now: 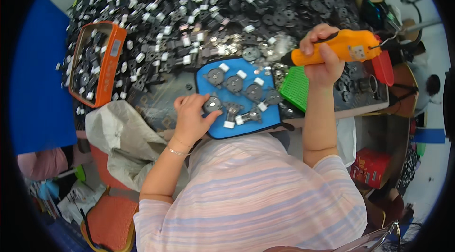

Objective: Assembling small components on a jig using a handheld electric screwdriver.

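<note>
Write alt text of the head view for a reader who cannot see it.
A person's right hand grips an orange power tool while the left hand holds a dark round part on a blue mat with similar parts. Beyond the mat lies a heap of black and white pieces, with an orange tray at left.

Smooth, semi-glossy plast. power tool, matt cloth-look mat, matt plast. round pc, glossy plast. bin
</note>
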The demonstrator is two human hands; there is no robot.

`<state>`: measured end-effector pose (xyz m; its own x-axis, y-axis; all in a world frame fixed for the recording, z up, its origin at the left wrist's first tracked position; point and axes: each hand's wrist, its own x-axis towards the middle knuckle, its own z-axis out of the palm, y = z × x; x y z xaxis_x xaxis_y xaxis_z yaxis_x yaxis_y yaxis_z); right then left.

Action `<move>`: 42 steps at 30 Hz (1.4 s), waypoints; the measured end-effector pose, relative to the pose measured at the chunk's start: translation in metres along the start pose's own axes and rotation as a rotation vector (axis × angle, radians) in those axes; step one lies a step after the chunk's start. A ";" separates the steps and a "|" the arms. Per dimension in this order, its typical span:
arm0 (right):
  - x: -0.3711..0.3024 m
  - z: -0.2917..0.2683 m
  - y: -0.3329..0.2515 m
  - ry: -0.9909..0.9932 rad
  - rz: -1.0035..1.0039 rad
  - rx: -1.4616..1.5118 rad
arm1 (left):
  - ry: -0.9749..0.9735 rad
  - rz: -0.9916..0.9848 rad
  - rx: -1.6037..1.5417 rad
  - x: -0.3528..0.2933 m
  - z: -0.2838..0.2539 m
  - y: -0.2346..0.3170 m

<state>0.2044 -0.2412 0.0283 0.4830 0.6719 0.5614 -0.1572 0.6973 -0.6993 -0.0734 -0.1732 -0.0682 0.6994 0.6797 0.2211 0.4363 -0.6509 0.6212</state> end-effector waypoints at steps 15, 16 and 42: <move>-0.031 -0.095 -0.010 0.315 -0.136 -0.448 | 0.152 0.086 0.177 0.019 -0.009 0.020; -0.031 -0.095 -0.009 0.316 -0.136 -0.444 | 0.151 0.086 0.181 0.019 -0.009 0.020; -0.032 -0.095 -0.029 0.325 -0.184 -0.325 | 0.075 0.111 0.323 0.132 0.018 -0.010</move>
<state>0.2750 -0.3061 -0.0114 0.7291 0.3965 0.5578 0.2076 0.6484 -0.7324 0.0252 -0.0832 -0.0588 0.7146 0.6136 0.3359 0.5247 -0.7878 0.3227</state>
